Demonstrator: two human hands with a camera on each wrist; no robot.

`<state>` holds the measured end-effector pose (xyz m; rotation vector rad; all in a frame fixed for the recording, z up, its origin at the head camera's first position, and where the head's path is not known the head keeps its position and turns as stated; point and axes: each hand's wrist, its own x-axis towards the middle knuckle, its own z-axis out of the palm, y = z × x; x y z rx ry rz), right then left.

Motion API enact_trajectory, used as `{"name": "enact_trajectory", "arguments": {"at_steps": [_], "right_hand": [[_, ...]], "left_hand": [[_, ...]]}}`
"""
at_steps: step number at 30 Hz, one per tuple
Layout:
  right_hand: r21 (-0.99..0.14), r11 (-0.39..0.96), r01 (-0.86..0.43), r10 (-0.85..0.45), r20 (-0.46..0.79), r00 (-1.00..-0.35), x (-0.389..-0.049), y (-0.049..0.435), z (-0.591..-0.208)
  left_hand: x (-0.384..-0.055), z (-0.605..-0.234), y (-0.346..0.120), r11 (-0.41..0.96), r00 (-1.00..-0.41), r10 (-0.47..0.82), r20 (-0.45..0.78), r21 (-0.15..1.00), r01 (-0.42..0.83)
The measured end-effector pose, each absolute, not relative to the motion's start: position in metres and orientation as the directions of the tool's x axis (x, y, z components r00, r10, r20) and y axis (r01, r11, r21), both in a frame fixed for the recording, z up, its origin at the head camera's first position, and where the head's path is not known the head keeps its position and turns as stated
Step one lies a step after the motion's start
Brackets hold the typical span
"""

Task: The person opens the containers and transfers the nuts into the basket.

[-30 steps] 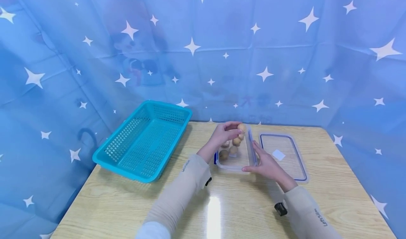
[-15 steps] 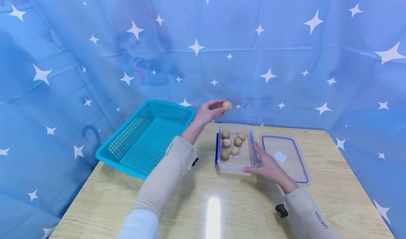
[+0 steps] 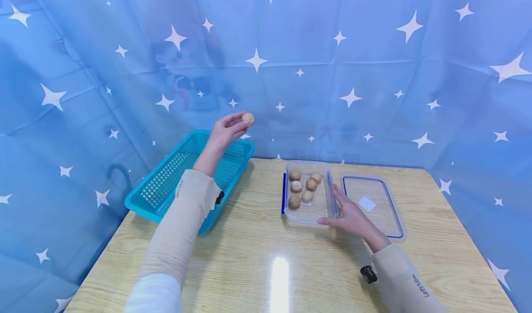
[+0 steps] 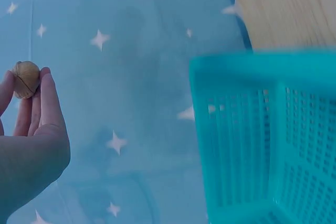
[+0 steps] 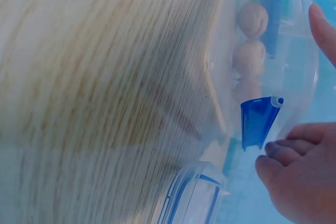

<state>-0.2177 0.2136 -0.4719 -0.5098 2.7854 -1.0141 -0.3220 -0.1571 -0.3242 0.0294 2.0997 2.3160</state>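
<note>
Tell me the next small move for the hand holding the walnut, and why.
Probably lower the left hand into the blue basket and let go. It pinches a walnut above the basket's far end, while the right hand rests against the clear box, where five walnuts remain.

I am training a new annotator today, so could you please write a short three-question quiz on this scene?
1. True or false: the left hand pinches a walnut in the air above the teal basket.
2. How many walnuts lie in the clear container?
A. three
B. five
C. eight
3. Fill in: the right hand rests against the container's ___ side, next to the lid that lies flat on the table.

Key
1. True.
2. B: five.
3. Right: the fingers lie along that wall, by the blue clip.
</note>
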Motion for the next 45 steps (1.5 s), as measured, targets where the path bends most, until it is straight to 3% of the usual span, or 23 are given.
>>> {"name": "enact_trajectory", "arguments": {"at_steps": [5,16,34,45], "right_hand": [[-0.642,0.722,-0.259,-0.353,-0.019,-0.936,-0.217,0.216,-0.474],[-0.641,0.723,-0.257,-0.351,-0.021,-0.936,-0.219,0.217,-0.476],[-0.666,0.705,-0.244,-0.349,-0.026,-0.937,-0.217,0.218,-0.474],[-0.665,0.710,-0.234,-0.339,-0.032,-0.940,-0.216,0.218,-0.473]], "left_hand": [[-0.320,-0.332,-0.182,-0.119,-1.000,-0.012,-0.014,0.993,-0.013],[-0.322,-0.379,-0.212,0.002,-0.993,-0.068,-0.095,0.995,-0.096],[-0.333,-0.451,-0.229,0.101,-0.956,-0.027,-0.292,0.951,-0.293],[-0.331,-0.468,-0.236,0.336,-0.950,0.008,-0.312,0.896,-0.291]]}}
